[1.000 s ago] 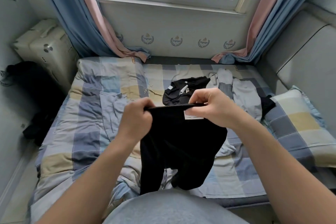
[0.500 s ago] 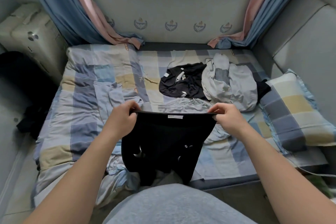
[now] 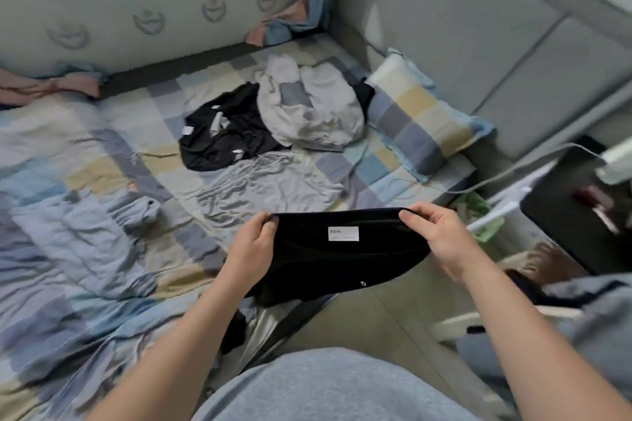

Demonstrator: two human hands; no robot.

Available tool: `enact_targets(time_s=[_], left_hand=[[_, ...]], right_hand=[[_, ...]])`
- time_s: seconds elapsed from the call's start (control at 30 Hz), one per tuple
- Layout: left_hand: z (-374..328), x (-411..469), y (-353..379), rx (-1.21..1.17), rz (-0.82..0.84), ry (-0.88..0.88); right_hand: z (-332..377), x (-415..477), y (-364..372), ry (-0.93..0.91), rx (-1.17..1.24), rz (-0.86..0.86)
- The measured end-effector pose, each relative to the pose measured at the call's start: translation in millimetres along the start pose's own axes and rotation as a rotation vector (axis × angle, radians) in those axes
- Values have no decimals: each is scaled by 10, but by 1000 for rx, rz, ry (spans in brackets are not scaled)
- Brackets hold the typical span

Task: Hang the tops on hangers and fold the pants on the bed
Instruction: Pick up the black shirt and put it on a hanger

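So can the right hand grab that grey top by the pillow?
Probably not yet: the right hand is busy pinching the black pants. Once it lets go, nothing seems to block the way to the grey top.

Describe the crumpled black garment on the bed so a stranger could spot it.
On the checked bed, find the pillow at the right. A light grey heap lies beside it; the crumpled black garment lies against that heap's left. Unlike that heap, it is black with white patches.
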State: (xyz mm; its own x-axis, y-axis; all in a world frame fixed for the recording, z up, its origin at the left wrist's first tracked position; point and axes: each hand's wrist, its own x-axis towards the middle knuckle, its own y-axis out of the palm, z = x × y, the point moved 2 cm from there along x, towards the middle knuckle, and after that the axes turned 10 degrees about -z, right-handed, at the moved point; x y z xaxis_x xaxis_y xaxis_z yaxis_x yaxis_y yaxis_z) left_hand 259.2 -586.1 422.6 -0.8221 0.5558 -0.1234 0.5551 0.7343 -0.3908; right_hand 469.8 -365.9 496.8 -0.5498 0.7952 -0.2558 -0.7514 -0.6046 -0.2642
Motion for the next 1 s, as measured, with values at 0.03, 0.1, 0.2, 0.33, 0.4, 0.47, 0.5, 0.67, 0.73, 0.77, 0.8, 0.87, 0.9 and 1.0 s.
enact_targets(time_s=[0.03, 0.1, 0.2, 0.33, 0.4, 0.47, 0.5, 0.67, 0.73, 0.77, 0.8, 0.87, 0.9, 1.0], left_hand=[[-90, -48, 160, 3, 27, 14], [-283, -183, 493, 12, 93, 54], [-566, -495, 1030, 29, 226, 89], [-901, -1092, 1823, 45, 378, 134], [-1071, -1473, 2222, 40, 440, 158], [-1231, -1874, 2596, 28, 494, 188], [-1319, -2080, 2779, 19, 534, 202], [-1814, -2953, 3688, 17, 765, 267], [-2023, -3257, 4055, 6, 851, 316], [-2128, -3403, 4239, 2, 892, 344], [-2238, -3553, 4427, 1, 932, 370], [-2462, -3862, 4788, -5, 1015, 413], [-2590, -4020, 4961, -16, 1059, 434], [-3022, -4491, 5463, -78, 1200, 486]], right_hand=[[-93, -91, -177, 4, 4, -48], [-275, -319, -541, 5, 26, -135], [-587, -753, -1135, 24, 74, -282], [-1051, -1481, -1970, 61, 113, -459], [-1282, -1885, -2401, 73, 116, -548], [-1474, -2293, -2812, 83, 120, -631], [-1562, -2500, -3016, 78, 114, -672], [-1868, -3456, -3951, 89, 73, -879], [-1911, -3792, -4285, 105, 59, -986], [-1915, -3943, -4437, 115, 43, -1043], [-1914, -4091, -4591, 120, 28, -1102], [-1894, -4374, -4898, 102, 7, -1220], [-1884, -4516, -5052, 91, 2, -1275], [-1830, -4928, -5495, 70, -31, -1436]])
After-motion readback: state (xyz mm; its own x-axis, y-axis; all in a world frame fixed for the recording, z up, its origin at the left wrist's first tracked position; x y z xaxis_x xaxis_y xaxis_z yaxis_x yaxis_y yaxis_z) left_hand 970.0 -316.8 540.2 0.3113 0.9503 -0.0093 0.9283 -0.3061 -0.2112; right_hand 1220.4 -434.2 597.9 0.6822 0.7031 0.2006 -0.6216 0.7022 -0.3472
